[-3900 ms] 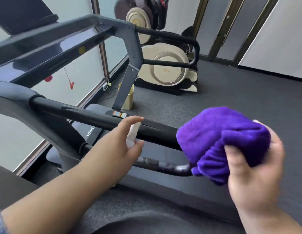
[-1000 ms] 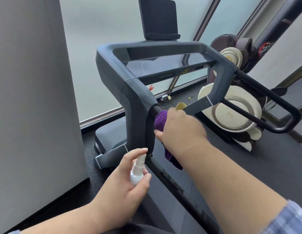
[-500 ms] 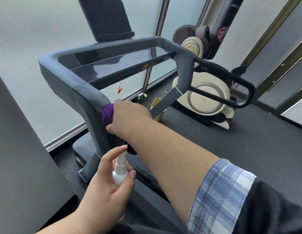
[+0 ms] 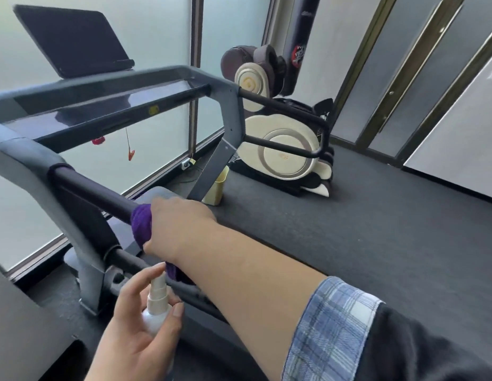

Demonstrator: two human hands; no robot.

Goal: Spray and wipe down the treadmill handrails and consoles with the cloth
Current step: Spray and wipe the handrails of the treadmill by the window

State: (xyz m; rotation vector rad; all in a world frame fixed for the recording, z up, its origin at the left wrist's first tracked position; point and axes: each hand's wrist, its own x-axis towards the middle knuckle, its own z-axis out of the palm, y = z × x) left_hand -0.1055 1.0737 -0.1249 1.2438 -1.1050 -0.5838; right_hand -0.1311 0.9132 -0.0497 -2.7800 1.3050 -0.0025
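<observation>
Dark rubber flooring (image 4: 377,229) runs wide and bare to the right of the treadmill, open all the way to the panelled wall and its brass-edged doors; on the left it's tighter, frosted glass (image 4: 156,28) close behind the console and a grey panel (image 4: 22,325) crowding the lower left corner; one treadmill, two hands, one cloth, one bottle; the right hand (image 4: 181,226) is wrapped over the purple cloth (image 4: 141,225), fingers curled round it and clamping it onto the near handrail (image 4: 93,192); that rail's long axis runs from the grey upright at upper left down toward the lower right, and the cloth sits well along it, a strip of bare black rail showing between cloth and upright; more purple peeks out under the wrist, next to the lower bar (image 4: 129,261); the left hand (image 4: 137,334) sits lower, apart from the right, gripping a small white spray bottle (image 4: 155,312) upright, nozzle pointing up, one fingertip resting on the spray head; the far handrail (image 4: 283,107) loops out to the right, two bars joined by a curved end; the console (image 4: 82,108) stretches between the uprights, dark and glossy, with one black tablet screen (image 4: 71,39) tilted back above it; beyond, a cream and brown massage chair (image 4: 280,149) sits by the wall, and a pale yellow bin (image 4: 214,191) stands just beside the treadmill's far strut; a plaid cuff (image 4: 330,325) covers the right arm
</observation>
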